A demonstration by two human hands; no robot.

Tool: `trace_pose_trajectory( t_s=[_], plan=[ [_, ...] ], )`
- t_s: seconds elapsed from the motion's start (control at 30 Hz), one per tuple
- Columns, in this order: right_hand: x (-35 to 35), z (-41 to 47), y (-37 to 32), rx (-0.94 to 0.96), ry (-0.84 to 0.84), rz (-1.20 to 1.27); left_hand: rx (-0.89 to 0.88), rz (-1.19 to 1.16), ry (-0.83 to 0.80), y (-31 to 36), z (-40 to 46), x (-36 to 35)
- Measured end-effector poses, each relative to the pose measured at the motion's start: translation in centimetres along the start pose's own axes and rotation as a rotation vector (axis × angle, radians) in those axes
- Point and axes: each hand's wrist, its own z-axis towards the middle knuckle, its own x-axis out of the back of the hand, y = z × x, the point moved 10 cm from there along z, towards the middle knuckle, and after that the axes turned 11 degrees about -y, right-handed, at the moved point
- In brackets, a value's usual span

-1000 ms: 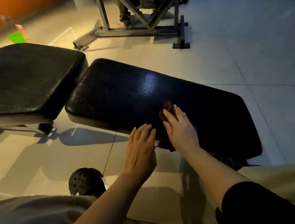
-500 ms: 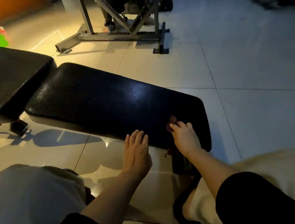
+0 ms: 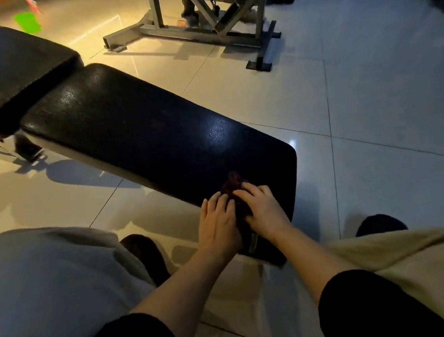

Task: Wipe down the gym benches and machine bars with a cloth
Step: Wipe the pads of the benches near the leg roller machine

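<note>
A long black padded bench (image 3: 143, 137) runs from the upper left to just in front of me. A dark reddish cloth (image 3: 233, 184) lies bunched on its near end. My right hand (image 3: 263, 209) lies on the cloth with its fingers curled over it. My left hand (image 3: 217, 219) rests beside it with straight fingers, touching the cloth's left edge and the pad's near edge. Much of the cloth is hidden between and under the hands.
A second black pad (image 3: 6, 74) adjoins the bench at the far left. A grey steel machine frame (image 3: 203, 27) stands on the tiled floor behind, with a person's feet inside it. A green object (image 3: 27, 22) lies at the top left. My knees fill the bottom corners.
My left hand has moved right and now touches the cloth beside the right hand. The view has shifted, so the bench's near end sits closer to the middle.
</note>
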Motion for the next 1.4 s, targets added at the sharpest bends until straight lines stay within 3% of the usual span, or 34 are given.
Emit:
trace_pose_trajectory(
  t_s=[0.13, 0.3, 0.47, 0.6, 0.7, 0.83, 1.07, 1.27, 1.4],
  plan=[
    [-0.4, -1.8, 3.1, 0.105, 0.041, -0.034, 0.007, 0.042, -0.016, 2.0, -0.3, -1.9],
    [-0.6, -3.1, 6.7, 0.182, -0.029, -0.133, -0.006, -0.034, 0.024, 5.9, -0.6, -3.9],
    [0.1, -4.1, 12.8, 0.165, -0.041, -0.063, 0.183, -0.143, 0.072, 6.6, -0.6, -5.5],
    [2.7, -4.0, 16.5, 0.047, 0.101, 0.116, 0.323, -0.095, 0.025, 7.7, -0.7, -7.1],
    [3.5, -2.9, 14.9, 0.119, 0.132, 0.212, 0.4, -0.107, -0.033, 9.3, -0.9, -8.3],
    [-0.1, -2.9, 11.4, 0.318, -0.102, 0.035, 0.438, -0.17, -0.08, 11.4, -0.9, -9.3],
    [-0.4, -6.4, 13.1, 0.4, -0.216, -0.057, 0.55, -0.329, 0.001, 14.4, -2.8, -9.3],
    [1.1, -7.5, 15.5, 0.416, -0.157, -0.108, 0.666, -0.382, 0.095, 15.5, -3.5, -9.8],
    [1.9, -9.2, 15.0, 0.489, 0.034, -0.14, 0.692, -0.361, 0.18, 16.0, -3.5, -9.8]
  ],
)
